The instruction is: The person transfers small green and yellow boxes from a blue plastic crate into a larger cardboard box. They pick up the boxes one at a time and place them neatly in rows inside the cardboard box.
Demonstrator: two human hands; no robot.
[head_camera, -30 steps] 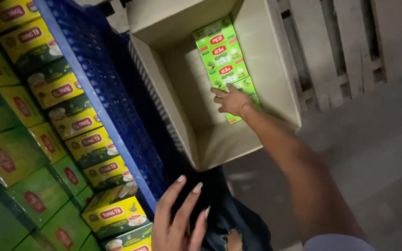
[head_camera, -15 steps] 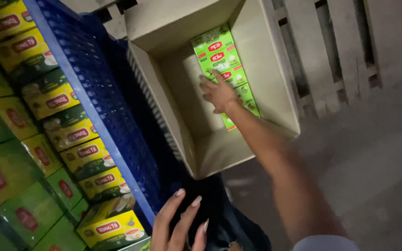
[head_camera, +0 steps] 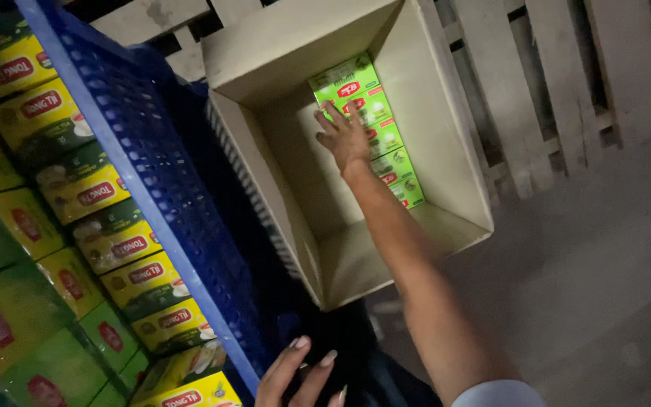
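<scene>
An open cardboard carton (head_camera: 446,136) stands on the floor, with a row of green tea boxes (head_camera: 397,162) lined along its right inner wall. My right hand (head_camera: 344,136) reaches into the carton, fingers spread, pressing on the green boxes near the row's far end. My left hand (head_camera: 299,377) hovers at the bottom edge with fingers apart and nothing in it, just right of the blue crate (head_camera: 167,181). A yellow and green tea box (head_camera: 190,392) lies closest to it, at the crate's near end.
The blue perforated plastic crate holds several rows of yellow and green tea boxes (head_camera: 107,234). A wooden pallet (head_camera: 536,83) stands behind and right of the carton. Grey concrete floor (head_camera: 597,286) lies to the right. Dark fabric (head_camera: 386,377) sits by my left hand.
My right hand slid further along the row of green boxes toward the carton's far end. The view shifted, and my left hand stayed low beside the crate.
</scene>
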